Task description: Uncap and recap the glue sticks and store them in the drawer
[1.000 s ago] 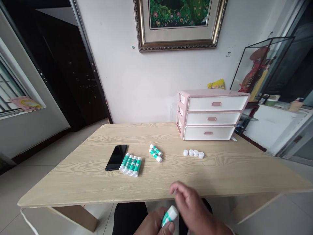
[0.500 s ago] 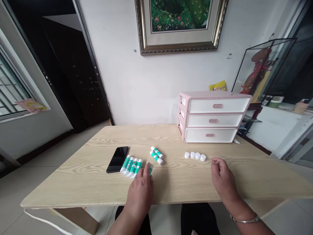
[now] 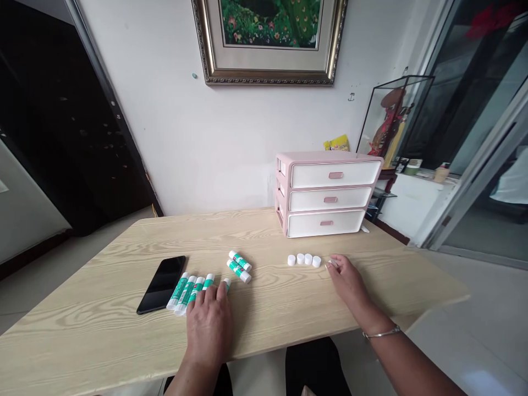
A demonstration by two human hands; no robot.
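Observation:
Several green-and-white glue sticks lie side by side in a row on the left of the table. My left hand is over the right end of this row, its fingers closed around another glue stick whose end shows past the index finger; the rest is hidden. Farther back, two glue sticks lie close together. On the right, my right hand pinches a small white cap between thumb and fingers. Just left of it stands a short line of white caps.
A black phone lies left of the glue sticks. A pink-and-white drawer unit stands at the back right of the wooden table, against the wall. The table's front edge runs below my hands.
My view has turned to the right. My left hand has come down with the glue stick beside the row. My right hand has moved closer to the caps, and a cap now shows in its fingers.

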